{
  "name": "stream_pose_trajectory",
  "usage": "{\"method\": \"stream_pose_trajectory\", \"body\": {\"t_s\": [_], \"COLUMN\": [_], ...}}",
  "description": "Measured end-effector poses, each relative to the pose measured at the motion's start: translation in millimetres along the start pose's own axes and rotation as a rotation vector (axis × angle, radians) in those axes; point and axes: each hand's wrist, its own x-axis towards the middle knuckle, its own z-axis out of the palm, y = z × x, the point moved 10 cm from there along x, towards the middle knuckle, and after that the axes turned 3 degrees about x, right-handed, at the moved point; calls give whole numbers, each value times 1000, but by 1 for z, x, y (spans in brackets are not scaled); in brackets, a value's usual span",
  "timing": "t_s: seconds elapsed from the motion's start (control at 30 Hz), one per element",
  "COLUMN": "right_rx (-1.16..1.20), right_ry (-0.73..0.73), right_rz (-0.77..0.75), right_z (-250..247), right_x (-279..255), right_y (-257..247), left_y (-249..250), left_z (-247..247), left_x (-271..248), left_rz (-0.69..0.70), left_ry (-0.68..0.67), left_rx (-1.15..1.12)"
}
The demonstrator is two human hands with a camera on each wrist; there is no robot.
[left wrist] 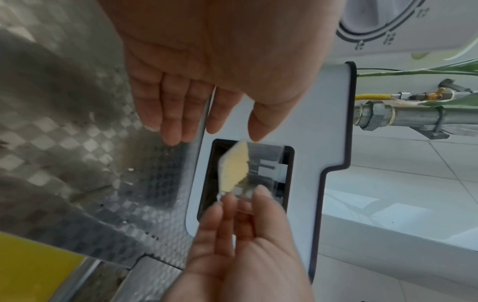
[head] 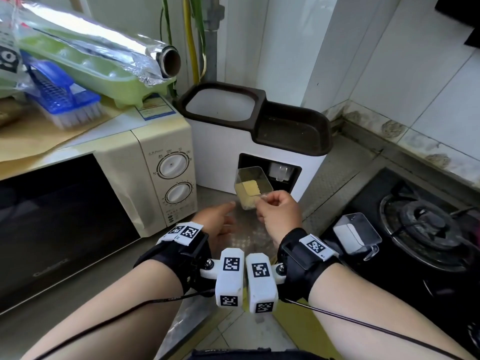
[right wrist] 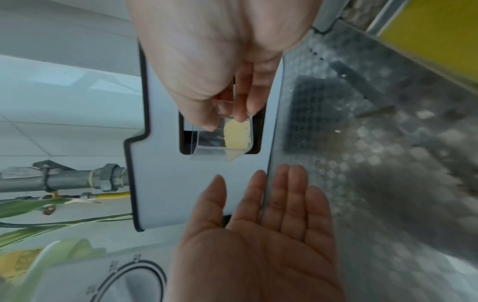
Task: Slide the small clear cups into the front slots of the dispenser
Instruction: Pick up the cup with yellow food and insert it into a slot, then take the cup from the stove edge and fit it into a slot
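Observation:
My right hand (head: pixel 275 206) pinches the handle tab of a small clear cup (head: pixel 253 187) with yellow powder in it. The cup (right wrist: pixel 227 139) hangs tilted just before the left front slot (head: pixel 244 162) of the white dispenser (head: pixel 220 152), which has a dark brown top. A white cup (head: pixel 279 171) sits in the right slot. My left hand (head: pixel 218 219) hovers open and flat, left of the cup and apart from it; its fingers (left wrist: pixel 170 114) are straight. Another clear cup (head: pixel 357 233), with white contents, lies on the stove edge to the right.
A cream microwave (head: pixel 109 183) stands close on the left, piled with a foil roll (head: pixel 104 40), green tray and blue brush (head: pixel 62 100). A black gas stove (head: pixel 426 219) is on the right. Tiled wall and pipes rise behind. The patterned steel counter (head: pixel 249 235) lies below my hands.

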Motion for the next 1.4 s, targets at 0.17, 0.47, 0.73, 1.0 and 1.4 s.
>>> {"method": "stream_pose_trajectory", "body": {"t_s": [0.17,0.47,0.73,1.0,1.4], "right_rx": [30,88,114,113,154], "right_ry": [43,-5,-85,-57,94], "right_rz": [12,47,85,106,128], "right_z": [-6,25,48,33,-50], "right_x": [11,13,20,21,17], "right_y": [-18,-23,-30,-22,2], "left_y": [10,18,20,20,25], "left_z": [2,-23,-35,-22,54], "left_x": [4,8,9,12,-3], "left_rz": [8,32,30,35,76], "left_ry": [8,14,20,-9,-107], "left_rx": [-31,22,7,34,137]}}
